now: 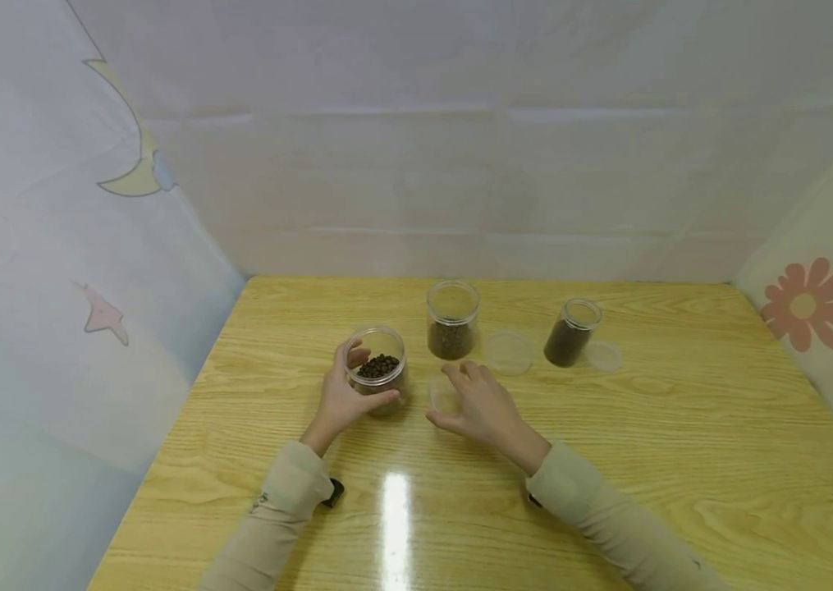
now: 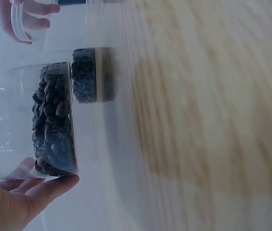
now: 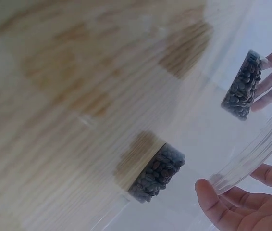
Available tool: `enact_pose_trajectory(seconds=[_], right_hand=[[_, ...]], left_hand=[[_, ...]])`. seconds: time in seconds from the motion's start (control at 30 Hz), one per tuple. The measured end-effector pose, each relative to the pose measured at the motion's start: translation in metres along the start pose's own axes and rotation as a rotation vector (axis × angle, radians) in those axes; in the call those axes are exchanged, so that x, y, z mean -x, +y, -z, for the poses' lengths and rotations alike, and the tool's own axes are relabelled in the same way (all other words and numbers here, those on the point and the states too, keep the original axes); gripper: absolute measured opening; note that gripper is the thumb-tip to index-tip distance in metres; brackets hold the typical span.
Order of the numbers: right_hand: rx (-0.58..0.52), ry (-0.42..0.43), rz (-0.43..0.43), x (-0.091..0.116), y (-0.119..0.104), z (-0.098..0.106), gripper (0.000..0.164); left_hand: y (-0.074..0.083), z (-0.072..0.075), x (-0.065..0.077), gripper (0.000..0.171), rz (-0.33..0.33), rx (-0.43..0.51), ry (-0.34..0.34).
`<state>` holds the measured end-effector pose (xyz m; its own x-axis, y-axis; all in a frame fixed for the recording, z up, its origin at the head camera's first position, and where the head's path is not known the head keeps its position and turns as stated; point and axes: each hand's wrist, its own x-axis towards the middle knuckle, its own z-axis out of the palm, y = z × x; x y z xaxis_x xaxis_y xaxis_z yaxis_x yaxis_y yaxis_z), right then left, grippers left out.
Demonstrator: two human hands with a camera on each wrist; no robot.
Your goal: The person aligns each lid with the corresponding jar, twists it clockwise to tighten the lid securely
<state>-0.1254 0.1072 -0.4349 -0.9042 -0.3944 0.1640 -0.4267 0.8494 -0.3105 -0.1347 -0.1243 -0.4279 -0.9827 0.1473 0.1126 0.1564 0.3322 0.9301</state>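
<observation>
My left hand [image 1: 338,402] grips a clear round jar of coffee beans [image 1: 377,367] from its left side, thumb across the near side. The jar has no lid on, and beans fill its lower part. In the right wrist view, the base of this jar [image 3: 241,86] stands apart from its brown reflection in the tabletop. To the right, my right hand [image 1: 486,410] holds a clear round lid [image 1: 442,396] by its rim, thumb and fingers on opposite edges. That lid [image 3: 253,149] is tilted on edge, a short way from the jar's side.
Behind my hands stands a second uncapped jar [image 1: 451,320] partly filled with dark beans, with a flat clear lid [image 1: 509,353] beside it. Farther right are a narrower jar [image 1: 569,332] with dark contents and a smaller lid [image 1: 604,356]. A printed cloth wall [image 1: 416,197] borders the wooden table [image 1: 682,427].
</observation>
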Motion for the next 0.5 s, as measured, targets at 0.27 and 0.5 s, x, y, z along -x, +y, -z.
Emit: enact_pose_trajectory(seconds=[0.27,0.5], right_hand=[[-0.007,0.008,-0.005,0.005,0.001,0.002,0.073],[0.001,0.048,0.015,0.009,0.005,0.004,0.073]], left_hand=[[-0.021,-0.008,-0.005,0.099,-0.021,0.009,0.01],[-0.019,-0.012,-0.004,0.099,-0.04,0.012,0.014]])
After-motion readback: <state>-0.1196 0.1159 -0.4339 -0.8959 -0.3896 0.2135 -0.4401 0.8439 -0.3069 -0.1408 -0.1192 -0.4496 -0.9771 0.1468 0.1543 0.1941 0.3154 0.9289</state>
